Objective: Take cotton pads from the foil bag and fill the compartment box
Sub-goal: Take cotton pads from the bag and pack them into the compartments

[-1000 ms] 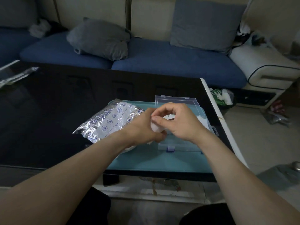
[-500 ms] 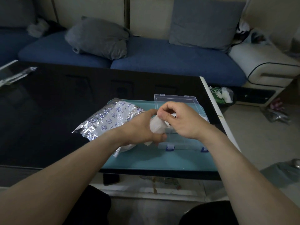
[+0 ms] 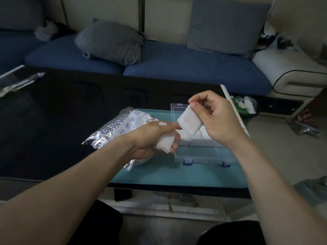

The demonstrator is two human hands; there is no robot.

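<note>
1. White cotton pads (image 3: 189,122) are pinched in the right hand (image 3: 218,119), above the open compartment box (image 3: 201,152), ready to drop in.
2. Left hand (image 3: 152,137) grips spare pads (image 3: 164,143) beside the foil bag (image 3: 122,128).

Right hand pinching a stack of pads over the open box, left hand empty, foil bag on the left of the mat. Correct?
Not quite. The head view shows the left hand is not empty: it holds its own wad of cotton pads. The rest stands: right hand pinches a stack of pads over the open compartment box, foil bag on the left.
</note>
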